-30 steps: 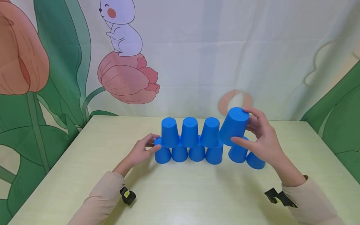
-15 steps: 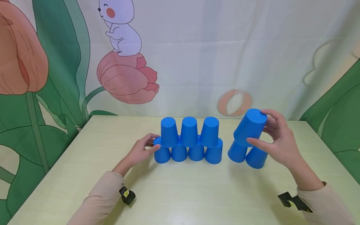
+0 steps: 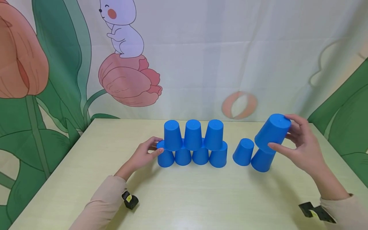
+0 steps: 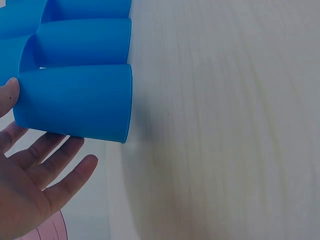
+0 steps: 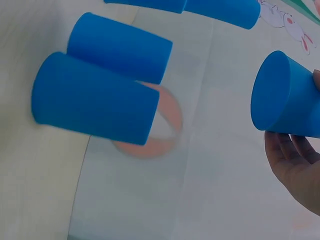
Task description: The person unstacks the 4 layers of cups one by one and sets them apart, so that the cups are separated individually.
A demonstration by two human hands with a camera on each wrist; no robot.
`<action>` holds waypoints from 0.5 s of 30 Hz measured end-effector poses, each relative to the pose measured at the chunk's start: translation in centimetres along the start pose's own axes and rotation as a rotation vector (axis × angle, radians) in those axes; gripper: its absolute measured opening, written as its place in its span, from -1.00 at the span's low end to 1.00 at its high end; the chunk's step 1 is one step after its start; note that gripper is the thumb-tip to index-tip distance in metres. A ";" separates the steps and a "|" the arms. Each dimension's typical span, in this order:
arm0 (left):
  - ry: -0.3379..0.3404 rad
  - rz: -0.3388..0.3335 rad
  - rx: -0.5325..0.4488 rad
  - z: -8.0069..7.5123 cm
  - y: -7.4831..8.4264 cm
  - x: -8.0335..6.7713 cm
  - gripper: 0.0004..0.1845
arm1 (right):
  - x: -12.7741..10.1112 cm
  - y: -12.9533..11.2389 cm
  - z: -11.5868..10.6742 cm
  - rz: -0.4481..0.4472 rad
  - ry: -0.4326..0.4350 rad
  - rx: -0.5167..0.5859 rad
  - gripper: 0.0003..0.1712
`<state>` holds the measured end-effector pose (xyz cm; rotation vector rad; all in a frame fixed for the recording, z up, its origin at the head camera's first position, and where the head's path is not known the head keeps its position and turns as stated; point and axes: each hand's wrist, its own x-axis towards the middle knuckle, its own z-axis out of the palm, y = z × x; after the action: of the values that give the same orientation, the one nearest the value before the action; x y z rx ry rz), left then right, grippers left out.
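Blue plastic cups stand upside down in a two-tier stack (image 3: 193, 143), four below and three on top. My left hand (image 3: 156, 146) rests against the leftmost bottom cup (image 3: 166, 158) (image 4: 75, 102), thumb on its front, fingers fairly straight beside it. Two more upturned cups (image 3: 243, 152) (image 3: 261, 160) stand apart to the right of the stack. My right hand (image 3: 283, 135) grips one tilted blue cup (image 3: 270, 131) (image 5: 287, 97) in the air, just above the nearer loose cup, thumb in front and fingers behind.
The pale yellow-green table (image 3: 184, 195) has bare surface in front of the cups. A printed curtain with a rabbit and tulips (image 3: 129, 80) hangs right behind the table's far edge. Both sleeves reach in from the near side.
My right hand has carried its cup rightward, away from the stack's right end to above the two loose cups. The left hand and the stack have stayed put.
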<state>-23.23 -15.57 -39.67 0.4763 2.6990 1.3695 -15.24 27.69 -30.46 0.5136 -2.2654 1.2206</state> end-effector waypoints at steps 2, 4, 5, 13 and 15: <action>-0.001 0.001 0.000 0.0 0.0 0.0 -0.53 | -0.3 0.4 -0.4 0.012 0.007 -0.015 0.02; -0.002 0.002 0.000 0.0 0.0 0.0 -0.53 | -0.5 0.9 -0.7 0.034 0.012 -0.034 0.04; -0.002 0.003 0.001 0.0 0.0 0.0 -0.53 | -0.6 1.1 -0.9 0.047 0.014 -0.047 0.04; -0.003 0.000 0.000 0.0 0.0 0.0 -0.52 | -1.2 2.7 -2.0 0.160 0.006 -0.138 -0.01; -0.004 -0.004 -0.001 0.0 0.0 0.1 -0.52 | -1.3 3.3 -2.3 0.192 -0.004 -0.166 0.00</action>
<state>-23.30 -15.57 -39.68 0.4723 2.6946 1.3672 -15.41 31.43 -32.34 0.2410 -2.4378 1.1062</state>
